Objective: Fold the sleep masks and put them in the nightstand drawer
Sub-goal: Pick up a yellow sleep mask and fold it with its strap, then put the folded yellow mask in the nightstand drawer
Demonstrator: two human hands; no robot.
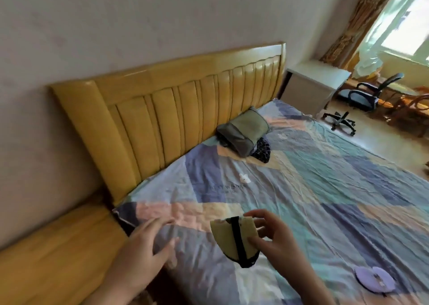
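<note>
A pale yellow sleep mask (225,237) with a black strap, folded in half, hangs above the patchwork bed sheet near the bed's front left corner. My right hand (274,237) pinches it from the right side. My left hand (144,246) hovers to its left with fingers spread and holds nothing. A lilac sleep mask (375,279) lies flat on the sheet at the lower right. The yellow wooden nightstand (51,253) stands left of the bed; only its top shows and its drawer is out of sight.
The bed (313,184) fills the middle, with a yellow padded headboard (176,109) against the wall. A grey-green bag (243,133) on dark cloth sits by the headboard. A white cabinet (313,84) and an office chair (362,98) stand beyond the bed.
</note>
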